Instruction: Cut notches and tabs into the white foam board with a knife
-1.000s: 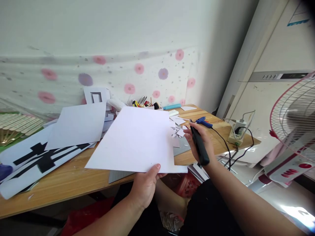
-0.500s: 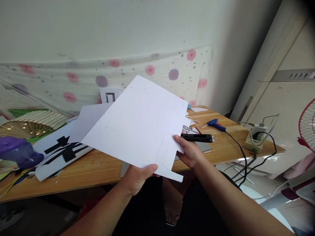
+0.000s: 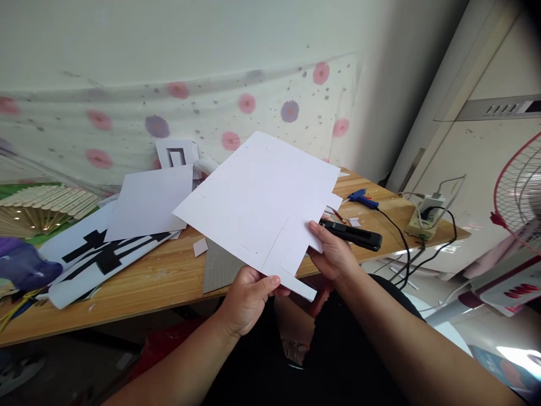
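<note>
A large white foam-board-like sheet (image 3: 257, 192) with faint pencil lines and small slits is held up above the table edge. Its near right side has a cut-out notch, leaving a narrow strip at the bottom corner. My left hand (image 3: 252, 296) pinches the near edge beside that strip, thumb on top. My right hand (image 3: 336, 254) grips the edge by the notch. A black utility knife (image 3: 357, 234) also sits in my right hand, pointing out to the right; whether its blade is out is hidden.
On the wooden table (image 3: 147, 287) lie a grey mat (image 3: 217, 265), a white sheet (image 3: 154, 200), a black-printed roll (image 3: 71, 290) and a folding fan (image 3: 54, 206). At right are a blue glue gun (image 3: 362, 197), its cord, a power strip (image 3: 422, 223) and an electric fan (image 3: 522, 194).
The sheet has shifted right in view and lies a little flatter, both hands still on it. The knife has swung slightly downward at its outer end. More of the mat shows.
</note>
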The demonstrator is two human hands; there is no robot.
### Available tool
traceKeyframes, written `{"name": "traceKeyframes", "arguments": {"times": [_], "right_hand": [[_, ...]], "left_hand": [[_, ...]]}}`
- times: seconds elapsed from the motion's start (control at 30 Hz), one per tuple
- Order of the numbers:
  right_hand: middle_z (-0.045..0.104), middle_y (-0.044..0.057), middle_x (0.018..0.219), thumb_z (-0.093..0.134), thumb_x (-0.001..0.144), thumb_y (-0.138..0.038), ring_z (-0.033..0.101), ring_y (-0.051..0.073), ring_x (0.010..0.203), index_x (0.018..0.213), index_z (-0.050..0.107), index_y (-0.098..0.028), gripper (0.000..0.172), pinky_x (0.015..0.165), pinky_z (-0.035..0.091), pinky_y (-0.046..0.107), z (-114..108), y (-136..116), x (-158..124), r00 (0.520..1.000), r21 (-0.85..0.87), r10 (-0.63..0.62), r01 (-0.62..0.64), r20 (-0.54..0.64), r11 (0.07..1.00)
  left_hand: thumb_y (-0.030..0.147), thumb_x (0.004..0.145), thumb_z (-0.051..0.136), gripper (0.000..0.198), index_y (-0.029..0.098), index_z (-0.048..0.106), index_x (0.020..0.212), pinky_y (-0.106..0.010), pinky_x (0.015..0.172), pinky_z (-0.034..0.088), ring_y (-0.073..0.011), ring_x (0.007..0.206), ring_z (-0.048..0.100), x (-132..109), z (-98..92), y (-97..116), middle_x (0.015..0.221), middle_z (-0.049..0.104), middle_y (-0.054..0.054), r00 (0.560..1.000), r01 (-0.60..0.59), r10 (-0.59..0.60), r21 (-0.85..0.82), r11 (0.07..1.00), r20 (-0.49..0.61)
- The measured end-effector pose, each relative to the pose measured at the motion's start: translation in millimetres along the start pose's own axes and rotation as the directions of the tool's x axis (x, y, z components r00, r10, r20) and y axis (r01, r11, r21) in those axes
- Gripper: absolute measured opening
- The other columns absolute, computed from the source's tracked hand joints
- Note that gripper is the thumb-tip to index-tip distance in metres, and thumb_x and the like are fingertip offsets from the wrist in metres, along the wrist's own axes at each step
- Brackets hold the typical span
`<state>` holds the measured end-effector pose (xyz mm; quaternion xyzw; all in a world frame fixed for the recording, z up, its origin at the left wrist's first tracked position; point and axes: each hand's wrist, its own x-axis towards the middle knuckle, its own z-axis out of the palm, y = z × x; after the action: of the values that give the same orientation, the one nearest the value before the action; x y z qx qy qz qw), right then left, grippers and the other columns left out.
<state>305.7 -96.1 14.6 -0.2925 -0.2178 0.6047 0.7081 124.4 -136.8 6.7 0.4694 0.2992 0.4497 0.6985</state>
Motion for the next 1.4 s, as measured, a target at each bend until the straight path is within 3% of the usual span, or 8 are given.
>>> {"name": "traceKeyframes", "arguments": {"times": [0.53, 0.77, 0.97, 1.13, 1.27, 1.4], "right_hand": [[0.071, -0.004, 0.083, 0.088, 0.06, -0.023, 0.064, 0.016, 0.071, 0.09, 0.061, -0.026, 0.04, 0.058, 0.052, 0.026, 0.6, -2.9, -6.6, 0.998, -0.044, -0.055, 0.056, 0.024, 0.997], [0.07, -0.006, 0.082, 0.087, 0.059, -0.022, 0.063, 0.015, 0.069, 0.091, 0.06, -0.026, 0.041, 0.053, 0.05, 0.025, -3.9, 2.5, 0.4, 0.997, -0.036, -0.034, 0.032, -0.07, 0.999], [0.07, -0.004, 0.083, 0.087, 0.06, -0.022, 0.063, 0.015, 0.069, 0.091, 0.061, -0.026, 0.042, 0.052, 0.051, 0.024, -5.8, 1.2, 0.4, 0.998, -0.04, -0.038, 0.036, -0.053, 0.999], [0.072, -0.004, 0.087, 0.085, 0.061, -0.022, 0.065, 0.017, 0.073, 0.094, 0.062, -0.028, 0.04, 0.055, 0.052, 0.026, -5.9, 2.3, 0.6, 0.998, -0.061, -0.045, 0.041, -0.05, 0.997], [0.072, -0.004, 0.086, 0.086, 0.061, -0.022, 0.065, 0.017, 0.073, 0.096, 0.064, -0.028, 0.042, 0.057, 0.053, 0.027, -5.6, 4.0, 1.1, 0.998, -0.049, -0.039, 0.036, -0.057, 0.998], [0.072, -0.004, 0.085, 0.087, 0.06, -0.021, 0.064, 0.017, 0.071, 0.096, 0.063, -0.027, 0.043, 0.054, 0.053, 0.026, -4.2, 5.3, -0.2, 0.997, -0.033, -0.035, 0.033, -0.063, 0.999]], "left_hand": [[0.03, 0.068, 0.088, 0.026, 0.014, 0.078, 0.085, -0.025, 0.059, 0.058, -0.0196, 0.068, 0.071, -0.7, 0.7, -2.6, 0.075, 0.076, -0.009, 0.998, 0.066, -0.066, -0.022, 0.998, -0.024], [0.037, 0.073, 0.084, 0.028, 0.013, 0.077, 0.088, -0.027, 0.064, 0.059, -0.0215, 0.073, 0.074, -0.6, 7.4, -11.0, 0.079, 0.078, -0.011, 0.995, 0.088, -0.09, -0.069, 0.994, -0.036], [0.035, 0.071, 0.086, 0.03, 0.009, 0.077, 0.083, -0.025, 0.06, 0.057, -0.022, 0.069, 0.073, 0.3, 7.7, -12.9, 0.074, 0.076, -0.013, 0.994, 0.106, -0.108, -0.074, 0.992, -0.03], [0.035, 0.07, 0.085, 0.029, 0.012, 0.074, 0.084, -0.031, 0.059, 0.059, -0.0226, 0.067, 0.072, 0.7, 6.7, -11.8, 0.075, 0.076, -0.01, 0.993, 0.041, -0.053, -0.106, 0.993, -0.104], [0.03, 0.07, 0.084, 0.027, 0.017, 0.071, 0.09, -0.027, 0.061, 0.059, -0.018, 0.075, 0.068, 2.5, 6.6, -10.6, 0.085, 0.075, -0.004, 0.976, -0.06, 0.031, -0.128, 0.99, -0.217], [0.031, 0.07, 0.083, 0.027, 0.016, 0.069, 0.088, -0.026, 0.059, 0.058, -0.0157, 0.07, 0.065, 1.2, 8.7, -12.9, 0.08, 0.072, -0.002, 0.964, -0.096, 0.061, -0.125, 0.987, -0.258]]}}
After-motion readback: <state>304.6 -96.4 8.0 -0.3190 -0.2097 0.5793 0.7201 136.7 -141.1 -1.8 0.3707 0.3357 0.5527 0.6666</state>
